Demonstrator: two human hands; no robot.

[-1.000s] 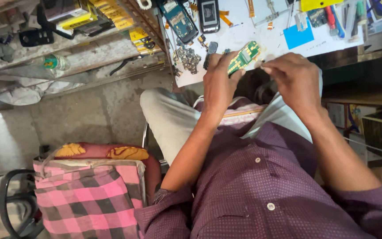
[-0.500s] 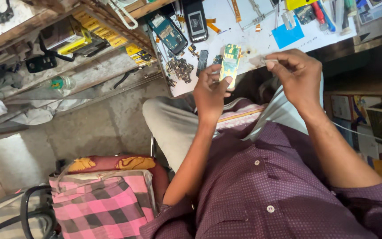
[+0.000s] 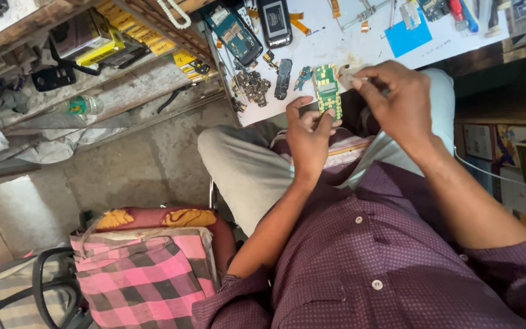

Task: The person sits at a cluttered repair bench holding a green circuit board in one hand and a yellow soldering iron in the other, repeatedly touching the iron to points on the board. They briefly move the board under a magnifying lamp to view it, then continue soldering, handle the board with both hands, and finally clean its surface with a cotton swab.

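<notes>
We see the left hand (image 3: pixel 307 137) pinching a small green circuit board (image 3: pixel 327 91) upright over the white surface (image 3: pixel 336 45) – steady for the right hand (image 3: pixel 397 100), closed on a small pale tool (image 3: pixel 349 77).

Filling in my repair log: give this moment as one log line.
left hand: holds green circuit board upright | right hand: pinches small pale piece at board's top | white worktop: loose phone parts

Person is wearing a maroon shirt (image 3: pixel 385 262) with a fine dotted pattern — pale round buttons (image 3: pixel 377 284) running down the front, sleeves rolled up near the elbows. Light grey trousers (image 3: pixel 245 164) showing — bare forearms, no watch or rings visible.
</notes>
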